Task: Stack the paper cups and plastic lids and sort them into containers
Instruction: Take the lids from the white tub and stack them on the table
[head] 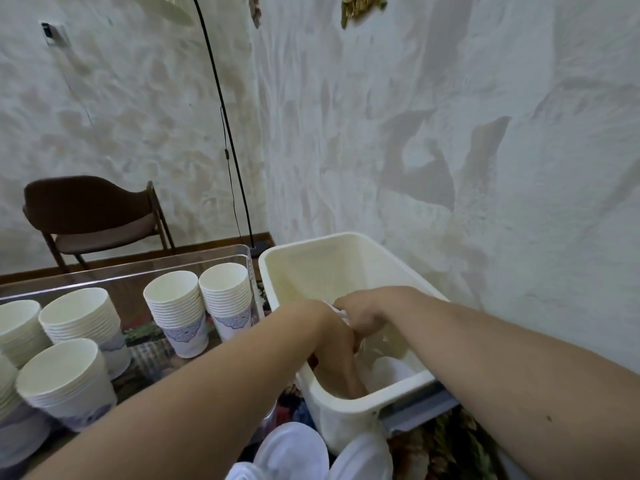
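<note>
— Reaching into what, exactly?

— Into the cream plastic bin (346, 268) by the wall. Both my forearms go over its near rim, and both hands are down inside it.

— What is your left hand (337, 348) doing?

— It is lowest, fingers pointing down toward the bin's floor. They run into shadow and blur, so I cannot tell whether they are curled round anything or loose.

— And the right?

— My right hand (360, 315) sits just above and against the left, knuckles up, fingers bent downward. There is something pale and thin at my fingertips, between the two hands, but I cannot say for sure that I am pinching it.

— Where are the lids?

— Clear plastic lids (388, 370) lie at the bottom of the bin, just right of my left hand, glossy and hard to count. More white lids (294, 452) sit outside the bin, at the bottom edge of the view, near its front corner.

— And the cups?

— Stacked already, standing upright in the clear acrylic container (242, 258) left of the bin. Two stacks (176, 313) stand nearest the bin, side by side, with blue print on the lowest cups. Further stacks (65, 382) crowd the left side.

— Anything else around?

— A brown chair (93, 216) against the textured wall, and a black lamp stem (221, 109) arching up beside it.
</note>
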